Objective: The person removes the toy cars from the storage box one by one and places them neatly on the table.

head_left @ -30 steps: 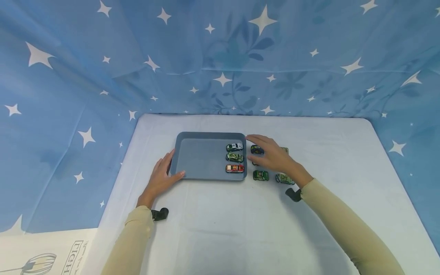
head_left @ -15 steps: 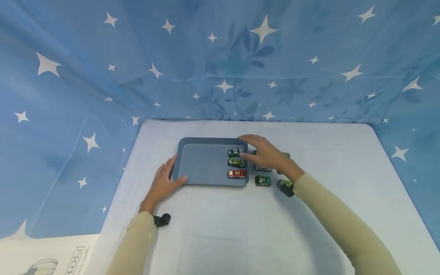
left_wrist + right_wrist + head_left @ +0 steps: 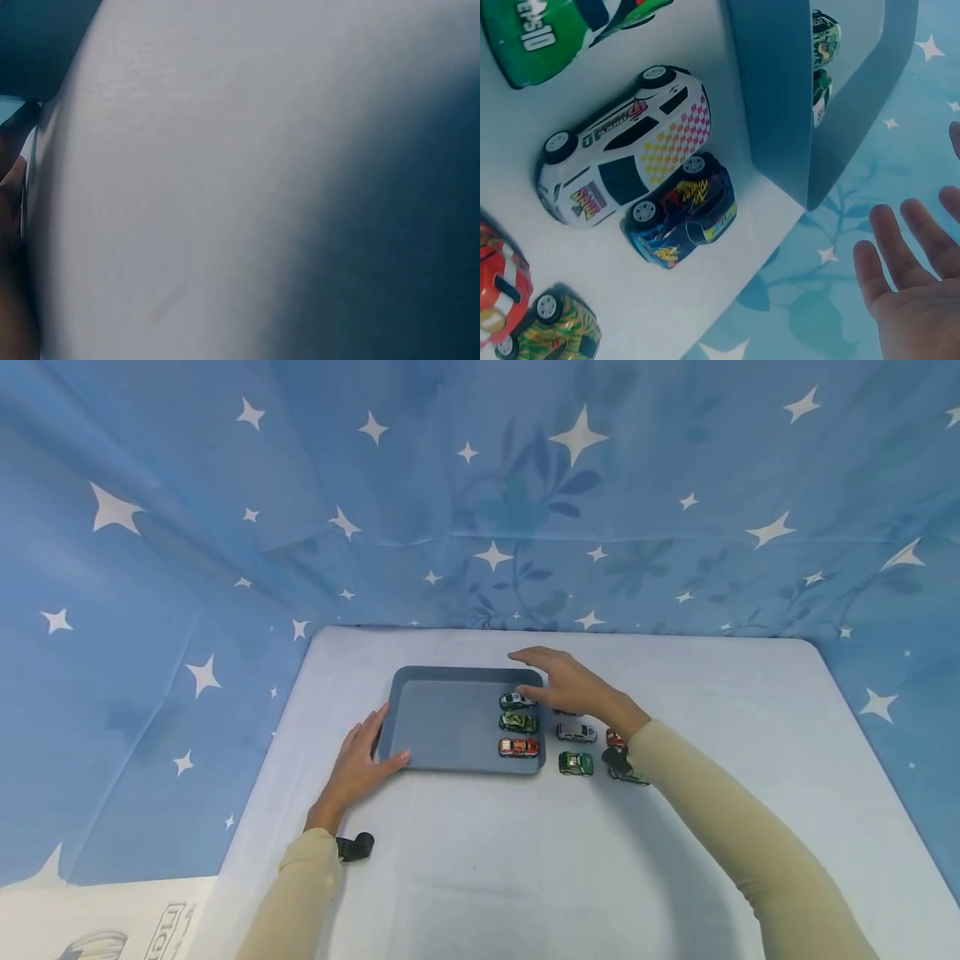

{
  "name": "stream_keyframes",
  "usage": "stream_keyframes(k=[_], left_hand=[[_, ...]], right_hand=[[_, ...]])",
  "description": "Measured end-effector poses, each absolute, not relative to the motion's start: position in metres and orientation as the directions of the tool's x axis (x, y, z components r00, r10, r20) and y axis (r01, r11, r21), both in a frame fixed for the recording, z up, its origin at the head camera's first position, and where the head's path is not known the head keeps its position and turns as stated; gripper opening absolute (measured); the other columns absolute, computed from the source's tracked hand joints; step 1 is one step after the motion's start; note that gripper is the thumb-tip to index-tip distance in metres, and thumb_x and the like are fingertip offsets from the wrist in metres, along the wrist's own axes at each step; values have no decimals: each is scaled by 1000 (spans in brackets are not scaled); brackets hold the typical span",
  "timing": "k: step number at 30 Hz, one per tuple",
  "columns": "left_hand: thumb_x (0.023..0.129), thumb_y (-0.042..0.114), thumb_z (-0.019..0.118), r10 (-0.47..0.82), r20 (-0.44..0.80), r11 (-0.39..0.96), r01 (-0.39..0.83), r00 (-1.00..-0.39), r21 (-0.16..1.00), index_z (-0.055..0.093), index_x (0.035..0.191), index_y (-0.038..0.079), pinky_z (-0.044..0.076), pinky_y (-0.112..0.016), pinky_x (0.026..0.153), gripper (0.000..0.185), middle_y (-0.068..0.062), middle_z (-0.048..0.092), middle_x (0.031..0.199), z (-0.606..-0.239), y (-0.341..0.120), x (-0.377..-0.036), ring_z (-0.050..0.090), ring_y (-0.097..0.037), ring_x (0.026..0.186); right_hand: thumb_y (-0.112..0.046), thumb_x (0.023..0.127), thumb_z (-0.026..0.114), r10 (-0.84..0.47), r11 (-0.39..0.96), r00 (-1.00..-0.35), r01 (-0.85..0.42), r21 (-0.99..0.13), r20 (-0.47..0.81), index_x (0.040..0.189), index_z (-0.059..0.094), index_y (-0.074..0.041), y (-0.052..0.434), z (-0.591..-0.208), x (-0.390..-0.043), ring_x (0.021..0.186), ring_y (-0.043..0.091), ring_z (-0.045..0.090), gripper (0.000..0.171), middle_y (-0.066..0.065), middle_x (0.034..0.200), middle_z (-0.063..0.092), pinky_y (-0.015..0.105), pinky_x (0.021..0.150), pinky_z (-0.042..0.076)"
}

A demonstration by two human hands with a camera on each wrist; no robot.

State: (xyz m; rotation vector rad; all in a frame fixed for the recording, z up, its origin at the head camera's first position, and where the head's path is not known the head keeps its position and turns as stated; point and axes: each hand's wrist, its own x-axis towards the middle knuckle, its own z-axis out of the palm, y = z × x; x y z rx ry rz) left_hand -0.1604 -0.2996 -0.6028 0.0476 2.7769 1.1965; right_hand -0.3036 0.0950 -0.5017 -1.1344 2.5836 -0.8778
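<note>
While the left hand (image 3: 358, 764) rests flat with straight fingers against the near-left corner of the blue tray (image 3: 442, 718), the right hand (image 3: 566, 683) hovers with fingers spread and holding nothing over the tray's far-right corner, above the dark blue car (image 3: 682, 210) on the surface.

I see soft, even light from above in the head view, with faint shadows under my arms on the pale table (image 3: 480, 860). Straight edges bow toward the frame's borders, a wide-lens distortion. My left wrist view is a blurred grey wash, darkening to the right, with nothing sharp. My right wrist view is bright and crisp on the toy cars (image 3: 626, 146), bluish throughout.
</note>
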Motion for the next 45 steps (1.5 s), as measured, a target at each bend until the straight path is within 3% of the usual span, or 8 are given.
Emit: stream_keyframes(k=[13, 24, 28, 34, 45], left_hand=[[95, 55, 74, 77, -96, 685, -18, -992, 729, 19, 174, 31, 16, -80, 118, 99, -16, 16, 178, -604, -299, -159, 6, -48, 161], [95, 56, 74, 67, -121, 688, -42, -990, 725, 18, 174, 32, 16, -80, 118, 100, -14, 14, 178, -603, -298, -158, 5, -47, 161], [95, 56, 75, 69, -123, 680, -44, -990, 732, 18, 174, 33, 16, -80, 118, 100, -13, 14, 178, -602, -299, -159, 5, -46, 161], [95, 58, 74, 74, -115, 678, -35, -991, 735, 17, 174, 35, 17, -80, 118, 100, -12, 14, 178, -603, -300, -160, 5, -45, 162], [94, 57, 75, 69, -111, 681, -35, -991, 732, 20, 174, 32, 17, -79, 118, 100, -14, 15, 178, -602, -300, -160, 6, -46, 161]], right_hand=[[-16, 103, 76, -740, 528, -673, -601, -600, 22, 154, 55, 1, 79, -519, -313, 144, 38, 51, 58, 20, 153, 57, 55, 118, 41], [-14, 102, 75, -744, 580, -666, -605, -546, -52, 147, 61, 7, 74, -525, -316, 133, 39, 61, 51, 24, 143, 65, 54, 112, 47], [-13, 102, 75, -753, 597, -655, -637, -488, -64, 138, 66, 8, 72, -529, -318, 123, 37, 67, 43, 23, 131, 71, 52, 105, 52], [-8, 97, 80, -774, 605, -627, -694, -389, -86, 114, 75, 5, 66, -534, -317, 95, 28, 70, 21, 12, 102, 73, 46, 88, 58], [-4, 95, 82, -755, 638, -648, -690, -343, -100, 115, 78, 6, 57, -545, -312, 96, 26, 70, 23, 12, 104, 73, 42, 89, 60]])
